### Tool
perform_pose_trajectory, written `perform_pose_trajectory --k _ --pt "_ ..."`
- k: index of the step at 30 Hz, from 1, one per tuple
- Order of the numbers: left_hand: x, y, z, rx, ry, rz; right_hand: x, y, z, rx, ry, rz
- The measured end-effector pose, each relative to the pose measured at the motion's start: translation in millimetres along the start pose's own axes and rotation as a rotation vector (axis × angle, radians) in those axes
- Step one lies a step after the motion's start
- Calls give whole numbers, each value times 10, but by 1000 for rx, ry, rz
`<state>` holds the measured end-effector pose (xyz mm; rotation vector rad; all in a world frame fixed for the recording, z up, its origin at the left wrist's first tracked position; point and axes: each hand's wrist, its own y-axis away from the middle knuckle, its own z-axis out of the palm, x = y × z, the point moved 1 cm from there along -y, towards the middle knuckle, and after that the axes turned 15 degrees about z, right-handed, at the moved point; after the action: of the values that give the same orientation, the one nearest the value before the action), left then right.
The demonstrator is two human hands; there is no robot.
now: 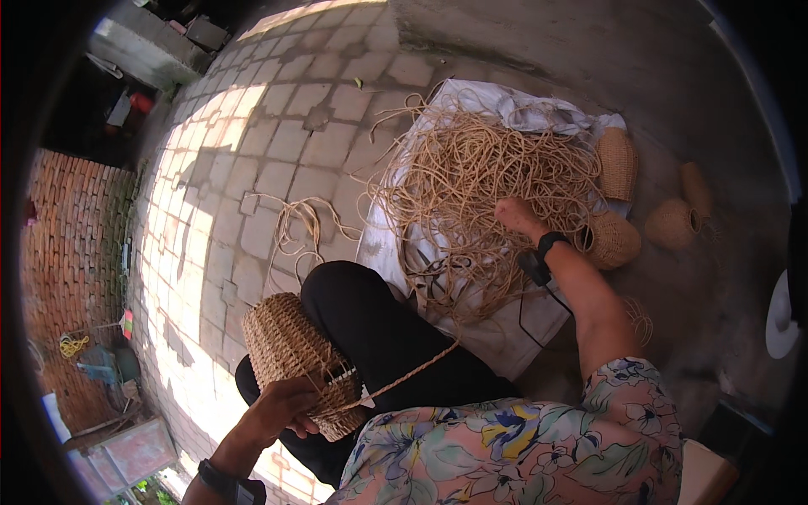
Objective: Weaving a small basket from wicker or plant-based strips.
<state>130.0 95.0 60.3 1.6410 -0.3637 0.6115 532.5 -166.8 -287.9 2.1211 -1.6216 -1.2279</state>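
A woven straw basket (282, 341) lies tilted against my dark-trousered left leg. My left hand (290, 406) grips its lower end, fingers wrapped at the edge. A twisted straw cord (417, 369) runs from that end across my lap toward a large tangled pile of straw cord (492, 160). Over the right part of the pile, my right hand (518, 216) is closed with its fingers curled; strands lie all about it, and what it holds is hidden. Dark-handled scissors (446, 266) seem to lie among the strands.
The pile rests on a white sheet (539, 324). Along its right side are a tall woven basket (618, 164), a round one (612, 240) and another round one (671, 224). Loose cord loops (307, 220) lie on the paving at left. A brick wall (76, 244) stands far left.
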Motion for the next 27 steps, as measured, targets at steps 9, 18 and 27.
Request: perform_pose_trajectory --k 9,18,27 --pt "-56 -32 91 104 65 -19 -280 -695 949 -7 197 -162" --pt "-112 48 103 147 114 50 -484 -240 1050 122 -52 -96" --pt "-330 93 117 175 128 225 -1119 558 6 -156 -462 -57"
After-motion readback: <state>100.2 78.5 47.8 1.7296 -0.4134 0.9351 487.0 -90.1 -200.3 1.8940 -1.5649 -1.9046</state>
